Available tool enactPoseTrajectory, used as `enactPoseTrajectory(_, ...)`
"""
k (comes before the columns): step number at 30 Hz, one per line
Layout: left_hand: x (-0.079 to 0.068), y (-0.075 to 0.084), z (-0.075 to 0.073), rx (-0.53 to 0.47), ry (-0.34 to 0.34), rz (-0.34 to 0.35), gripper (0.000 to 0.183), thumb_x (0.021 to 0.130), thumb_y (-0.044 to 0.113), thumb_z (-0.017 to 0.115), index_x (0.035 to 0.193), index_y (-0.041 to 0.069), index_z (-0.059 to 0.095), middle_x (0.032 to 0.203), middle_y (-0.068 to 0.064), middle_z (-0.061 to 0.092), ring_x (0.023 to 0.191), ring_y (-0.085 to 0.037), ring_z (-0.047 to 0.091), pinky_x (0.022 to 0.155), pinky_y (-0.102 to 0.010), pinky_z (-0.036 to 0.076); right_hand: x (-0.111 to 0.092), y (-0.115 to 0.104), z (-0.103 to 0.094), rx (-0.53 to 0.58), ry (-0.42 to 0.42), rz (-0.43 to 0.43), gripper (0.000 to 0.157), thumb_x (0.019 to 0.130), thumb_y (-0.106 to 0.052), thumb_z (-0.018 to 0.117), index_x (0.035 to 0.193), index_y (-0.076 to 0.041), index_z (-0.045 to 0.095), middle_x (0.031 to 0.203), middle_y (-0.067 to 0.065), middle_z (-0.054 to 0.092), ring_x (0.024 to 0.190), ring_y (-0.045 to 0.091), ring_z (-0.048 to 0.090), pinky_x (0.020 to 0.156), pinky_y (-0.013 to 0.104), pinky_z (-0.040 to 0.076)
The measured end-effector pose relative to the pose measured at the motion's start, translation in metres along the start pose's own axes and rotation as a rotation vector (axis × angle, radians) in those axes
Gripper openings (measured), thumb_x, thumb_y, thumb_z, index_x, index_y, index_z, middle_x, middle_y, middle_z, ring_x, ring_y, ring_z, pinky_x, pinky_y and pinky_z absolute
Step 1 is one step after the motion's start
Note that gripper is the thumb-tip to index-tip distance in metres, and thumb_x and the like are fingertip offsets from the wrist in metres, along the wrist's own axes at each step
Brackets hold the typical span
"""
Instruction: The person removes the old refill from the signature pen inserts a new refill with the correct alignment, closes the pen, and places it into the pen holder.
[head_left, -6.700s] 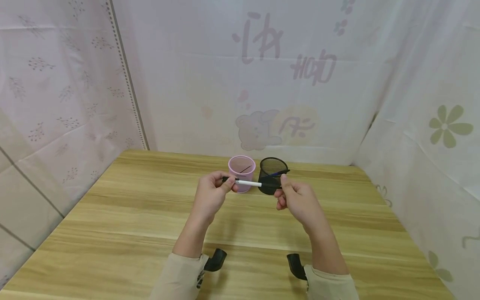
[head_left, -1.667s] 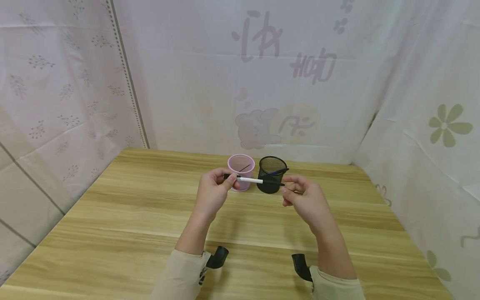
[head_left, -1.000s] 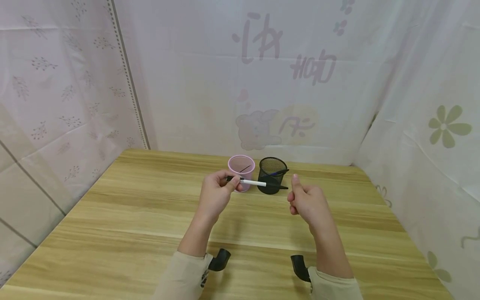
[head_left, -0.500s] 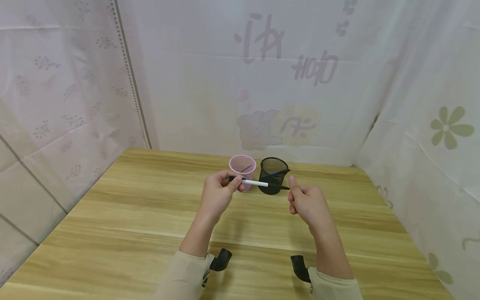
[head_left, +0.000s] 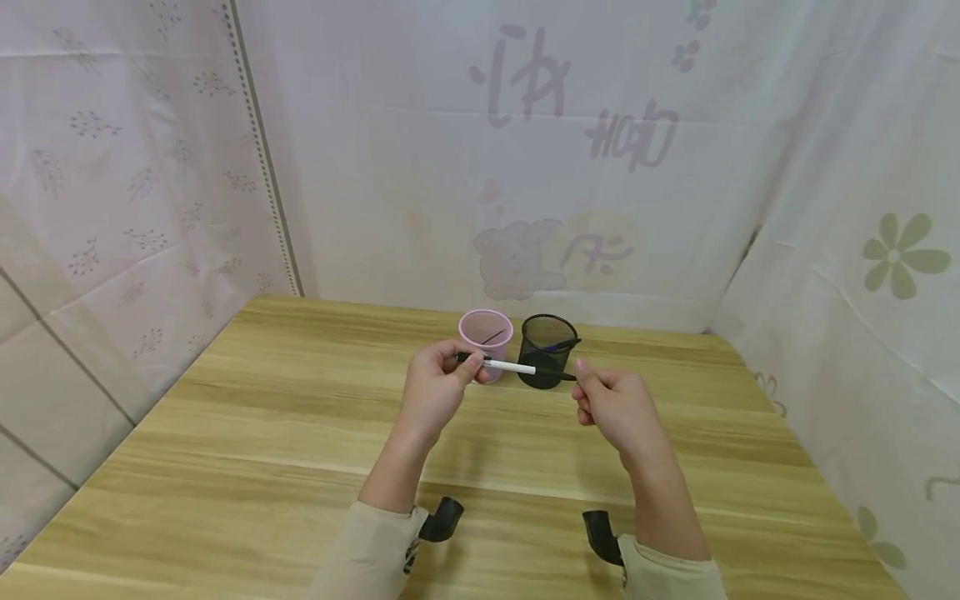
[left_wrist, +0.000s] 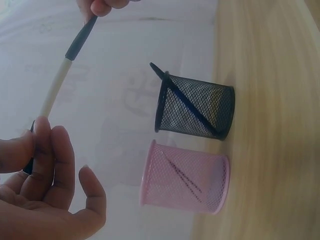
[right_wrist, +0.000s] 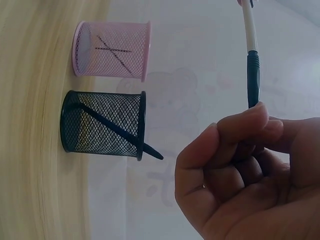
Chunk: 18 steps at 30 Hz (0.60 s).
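A ballpoint pen (head_left: pixel 513 367) with a white barrel, black grip section and black end is held level between both hands in the head view. My left hand (head_left: pixel 433 387) pinches its black end between thumb and fingers, partly covering it. At the other end, the thumb and forefinger of my right hand (head_left: pixel 618 408) pinch the tapered black tip, which they hide in the right wrist view. Behind the pen stand a pink mesh pen cup (left_wrist: pixel 216 200) and a black mesh pen cup (left_wrist: pixel 207 92), side by side.
A dark blue pen (right_wrist: pixel 115 128) leans in the black cup and sticks out past its rim. Thin dark sticks (right_wrist: pixel 114 50) lie inside the pink cup. Both cups stand on a wood-grain table (head_left: pixel 262 417), with patterned curtains (head_left: pixel 375 208) around it.
The right fingers loosened from the pen tip and moved slightly right, away from it, then came back and pinch it now. The left hand kept its grip, shifting slightly right.
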<state>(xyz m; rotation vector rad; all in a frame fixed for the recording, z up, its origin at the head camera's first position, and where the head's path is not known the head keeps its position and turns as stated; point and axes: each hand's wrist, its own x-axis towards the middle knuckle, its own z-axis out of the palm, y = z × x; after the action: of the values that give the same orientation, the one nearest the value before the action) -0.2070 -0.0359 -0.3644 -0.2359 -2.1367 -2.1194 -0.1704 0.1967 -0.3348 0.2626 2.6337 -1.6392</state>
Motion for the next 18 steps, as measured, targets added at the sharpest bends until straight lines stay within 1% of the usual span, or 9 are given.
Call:
enactPoseTrajectory(4,-0.0003,0.0017,-0.0002,0.004,0.0,-0.002,0.009,0.101,0.005,0.069,0.101,-0.002,0.076,0.076,-0.006,0.073,0.078,-0.013,0.067,0.062,-0.024,0.036,-0.0002,-0.0009,-0.0001,0.017,-0.007,-0.008,0.046,0.112,-0.041,0.052,0.091,-0.002,0.066,0.067,-0.004,0.054,0.071,0.014,0.061,0.08,0.028,0.055)
enactPoseTrajectory(9,0.0002,0.0005,-0.0008,0.004,0.003,0.001,0.011,0.102,0.005,0.069,0.101,-0.004,0.075,0.075,-0.004,0.072,0.077,-0.012,0.067,0.064,-0.024,0.037,-0.0009,-0.0018,0.0001,0.034,-0.017,-0.007,0.042,0.113,-0.034,0.051,0.101,0.002,0.068,0.074,-0.003,0.057,0.073,0.012,0.061,0.075,0.023,0.057)
enactPoseTrajectory(14,0.0006,-0.0014,-0.001,-0.006,0.004,0.011,0.011,0.102,0.003,0.068,0.101,-0.006,0.074,0.075,-0.004,0.072,0.076,-0.012,0.066,0.064,-0.024,0.038,-0.0001,-0.0014,0.0007,0.054,-0.034,-0.014,0.039,0.114,-0.029,0.05,0.115,0.007,0.067,0.085,0.0,0.062,0.076,0.011,0.06,0.074,0.022,0.058)
enactPoseTrajectory(18,-0.0003,-0.0014,-0.0013,-0.016,0.007,0.01,0.01,0.101,0.002,0.068,0.1,-0.005,0.075,0.074,-0.002,0.071,0.075,-0.012,0.066,0.062,-0.023,0.036,-0.0002,-0.0016,0.0015,0.062,-0.048,-0.031,0.035,0.114,-0.022,0.05,0.122,0.009,0.065,0.09,0.002,0.064,0.077,0.011,0.06,0.073,0.022,0.057)
